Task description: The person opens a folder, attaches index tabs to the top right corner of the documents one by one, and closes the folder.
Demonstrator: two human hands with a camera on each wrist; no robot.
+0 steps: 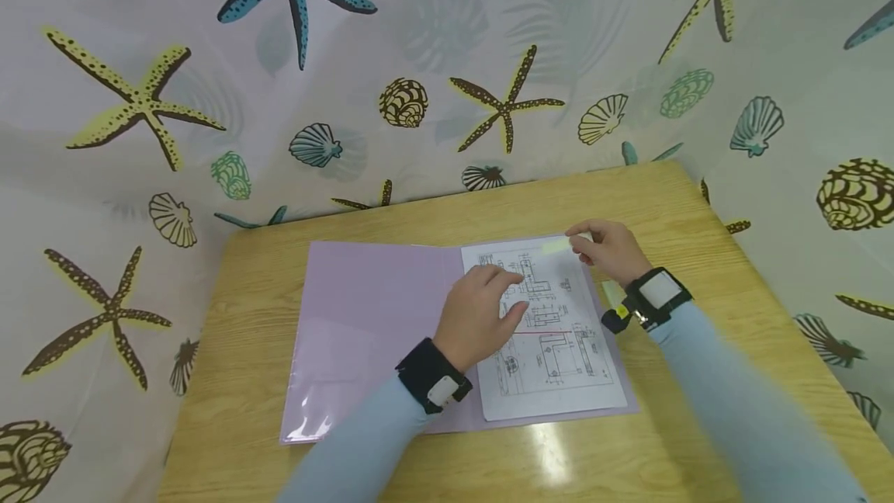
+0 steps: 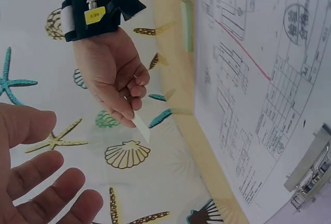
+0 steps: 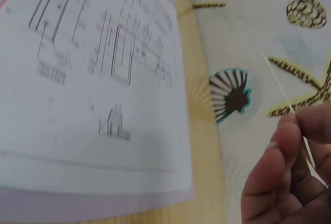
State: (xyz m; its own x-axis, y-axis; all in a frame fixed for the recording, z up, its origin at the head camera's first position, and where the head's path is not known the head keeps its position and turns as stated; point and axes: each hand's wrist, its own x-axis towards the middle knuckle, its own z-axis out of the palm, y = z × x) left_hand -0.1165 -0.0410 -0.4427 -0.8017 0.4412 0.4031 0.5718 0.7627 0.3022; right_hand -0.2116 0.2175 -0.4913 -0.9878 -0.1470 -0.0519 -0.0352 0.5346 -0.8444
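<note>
A lilac folder [image 1: 370, 317] lies open on the table, with printed technical drawings [image 1: 559, 348] on its right side. My right hand [image 1: 611, 247] is above the sheet's upper right corner and pinches a pale yellow-green sticky note [image 1: 556, 244]. From the right wrist view, the note [image 3: 278, 80] shows nearly edge-on between thumb and fingers. Over the left part of the drawings hovers my left hand [image 1: 478, 313], fingers spread and holding nothing. A metal clip [image 2: 310, 172] at the paper's edge appears in the left wrist view; in the head view it cannot be seen.
A pale green sticky-note pad [image 2: 187, 26] lies on the wooden table [image 1: 251, 317], right of the folder and partly behind the right wrist in the head view. Cloth [image 1: 258, 115] printed with shells and starfish hangs behind the table and at its sides.
</note>
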